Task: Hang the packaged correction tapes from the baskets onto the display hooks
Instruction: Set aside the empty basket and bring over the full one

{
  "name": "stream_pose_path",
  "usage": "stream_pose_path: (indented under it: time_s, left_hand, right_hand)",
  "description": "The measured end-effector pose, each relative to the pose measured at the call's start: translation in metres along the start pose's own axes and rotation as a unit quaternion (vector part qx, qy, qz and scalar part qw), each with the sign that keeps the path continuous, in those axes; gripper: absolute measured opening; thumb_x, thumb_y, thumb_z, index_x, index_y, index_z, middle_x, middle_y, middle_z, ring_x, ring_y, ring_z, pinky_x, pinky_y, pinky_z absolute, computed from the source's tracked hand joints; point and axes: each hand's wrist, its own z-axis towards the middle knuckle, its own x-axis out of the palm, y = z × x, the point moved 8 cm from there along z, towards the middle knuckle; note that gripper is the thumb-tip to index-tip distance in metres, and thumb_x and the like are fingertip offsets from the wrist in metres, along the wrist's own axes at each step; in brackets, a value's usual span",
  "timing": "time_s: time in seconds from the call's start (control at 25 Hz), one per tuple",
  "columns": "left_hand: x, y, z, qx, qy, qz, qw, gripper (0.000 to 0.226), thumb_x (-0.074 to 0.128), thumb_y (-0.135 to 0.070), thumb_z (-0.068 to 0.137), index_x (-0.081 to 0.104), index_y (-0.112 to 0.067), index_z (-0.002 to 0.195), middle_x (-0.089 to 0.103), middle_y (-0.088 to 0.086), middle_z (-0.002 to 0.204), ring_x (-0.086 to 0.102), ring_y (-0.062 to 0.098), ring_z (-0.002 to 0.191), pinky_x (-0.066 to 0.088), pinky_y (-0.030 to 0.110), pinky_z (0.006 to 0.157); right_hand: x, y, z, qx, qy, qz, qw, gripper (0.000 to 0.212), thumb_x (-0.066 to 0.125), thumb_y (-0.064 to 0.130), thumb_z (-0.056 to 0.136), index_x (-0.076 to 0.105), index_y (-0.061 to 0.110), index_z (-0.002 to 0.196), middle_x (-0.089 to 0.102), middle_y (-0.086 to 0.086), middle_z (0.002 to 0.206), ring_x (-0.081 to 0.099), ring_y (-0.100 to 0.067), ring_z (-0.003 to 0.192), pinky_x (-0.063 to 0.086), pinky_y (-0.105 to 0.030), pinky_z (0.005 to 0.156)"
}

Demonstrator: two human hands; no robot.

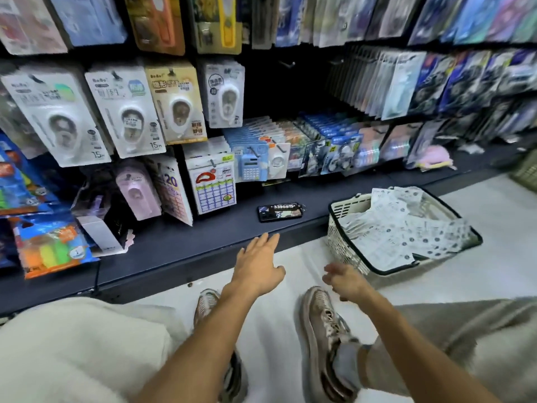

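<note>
Filling a cream plastic basket [345,228] on the pale floor, the packaged correction tapes [406,228] lie in a loose white heap, some spilling over its dark-trimmed rim at the right. The basket stands just beside the front edge of the dark bottom shelf [203,239], to the right of the person's feet. More correction tapes already hang on the display hooks above: a row of white and tan cards [122,112] at the left, each showing a rounded white dispenser, and a denser row of blue-and-white packs [386,82] at the right. Between those two rows a bare hook [286,64] sticks out from the dark back panel.

The right hand [345,280] hovers low near the basket's near corner, fingers loosely curled and holding nothing; it is blurred, so no finer detail shows. The left hand [258,263] reaches toward the shelf edge with its fingers straight and slightly spread, palm down, also holding nothing, its fingertips level with the shelf lip; whether they touch it cannot be told.

On the shelf beyond the left hand lies a dark phone [280,212] with a number tag across it. Below the hands are two worn sneakers [322,324] on the floor, and a second basket [526,170] shows at the far right edge.
</note>
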Motion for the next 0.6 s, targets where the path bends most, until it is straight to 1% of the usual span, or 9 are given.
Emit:
stream_pose_path:
  time_s: [0.08,0.12,0.16,0.24,0.28,0.36,0.4,0.48,0.6]
  left_hand:
    - [0.005,-0.002,0.009,0.005,0.002,-0.011,1.000,0.078,0.058,-0.031,0.099,0.017,-0.025,0.164,0.013,0.002,0.173,0.012,0.022,0.159,0.017,0.045,0.128]
    - [0.010,-0.001,0.017,0.006,0.002,-0.015,1.000,0.076,0.058,-0.031,0.099,0.018,-0.025,0.164,0.014,0.001,0.173,0.013,0.021,0.159,0.017,0.044,0.127]
    - [0.019,0.000,0.026,0.004,0.001,-0.018,1.000,0.075,0.058,-0.030,0.099,0.020,-0.025,0.163,0.016,0.001,0.172,0.015,0.021,0.158,0.018,0.043,0.127]
    - [0.045,0.000,0.046,-0.006,0.014,-0.031,0.999,0.072,0.058,-0.028,0.099,0.024,-0.025,0.162,0.021,0.000,0.171,0.020,0.020,0.157,0.021,0.039,0.126]
    - [0.061,-0.003,0.057,-0.014,0.021,-0.041,0.999,0.070,0.058,-0.027,0.099,0.027,-0.025,0.161,0.024,-0.001,0.170,0.022,0.020,0.156,0.022,0.036,0.125]
    - [0.093,-0.015,0.080,-0.030,0.042,-0.052,0.997,0.068,0.057,-0.026,0.098,0.031,-0.024,0.160,0.028,-0.003,0.169,0.026,0.018,0.154,0.023,0.032,0.122]
    - [0.105,-0.021,0.091,-0.035,0.049,-0.060,0.996,0.067,0.058,-0.026,0.098,0.032,-0.024,0.159,0.030,-0.003,0.168,0.027,0.017,0.153,0.024,0.031,0.122]
    - [0.124,-0.038,0.111,-0.039,0.067,-0.073,0.994,0.066,0.058,-0.025,0.097,0.035,-0.023,0.158,0.034,-0.004,0.166,0.031,0.018,0.152,0.027,0.032,0.121]
    - [0.126,-0.060,0.133,-0.040,0.081,-0.065,0.994,0.064,0.059,-0.024,0.095,0.040,-0.023,0.156,0.040,-0.004,0.162,0.037,0.022,0.148,0.033,0.034,0.117]
  right_hand:
    - [-0.019,-0.011,0.002,0.009,-0.021,-0.025,0.999,0.050,0.066,0.015,0.092,0.056,0.008,0.140,0.062,-0.010,0.132,0.059,-0.024,0.115,0.044,-0.026,0.095]
    - [-0.027,-0.017,0.005,0.009,-0.038,-0.050,0.998,0.054,0.067,0.014,0.091,0.053,0.008,0.143,0.059,-0.012,0.138,0.058,-0.027,0.123,0.044,-0.028,0.100]
    - [-0.037,-0.022,0.011,0.005,-0.065,-0.084,0.994,0.057,0.067,0.015,0.090,0.050,0.008,0.144,0.057,-0.014,0.141,0.056,-0.030,0.126,0.043,-0.031,0.102]
    - [-0.055,-0.036,0.027,-0.005,-0.121,-0.158,0.980,0.058,0.065,0.019,0.089,0.046,0.010,0.143,0.056,-0.016,0.139,0.055,-0.036,0.123,0.045,-0.038,0.098]
    - [-0.062,-0.047,0.038,-0.007,-0.127,-0.208,0.970,0.060,0.064,0.022,0.088,0.043,0.011,0.143,0.055,-0.014,0.138,0.055,-0.037,0.122,0.046,-0.041,0.096]
    - [-0.065,-0.068,0.062,-0.007,-0.088,-0.318,0.944,0.062,0.062,0.025,0.086,0.038,0.013,0.141,0.058,-0.010,0.135,0.056,-0.035,0.119,0.047,-0.041,0.094]
    - [-0.065,-0.076,0.072,-0.012,-0.067,-0.350,0.934,0.061,0.061,0.025,0.086,0.037,0.014,0.140,0.062,-0.008,0.130,0.059,-0.032,0.116,0.046,-0.040,0.094]
    - [-0.065,-0.087,0.087,-0.026,-0.054,-0.375,0.925,0.059,0.054,0.019,0.087,0.035,0.017,0.143,0.069,-0.005,0.120,0.064,-0.027,0.112,0.041,-0.037,0.094]
    - [-0.067,-0.083,0.089,-0.039,-0.073,-0.376,0.923,0.061,0.047,0.010,0.087,0.037,0.022,0.146,0.073,-0.003,0.111,0.066,-0.025,0.110,0.039,-0.035,0.093]
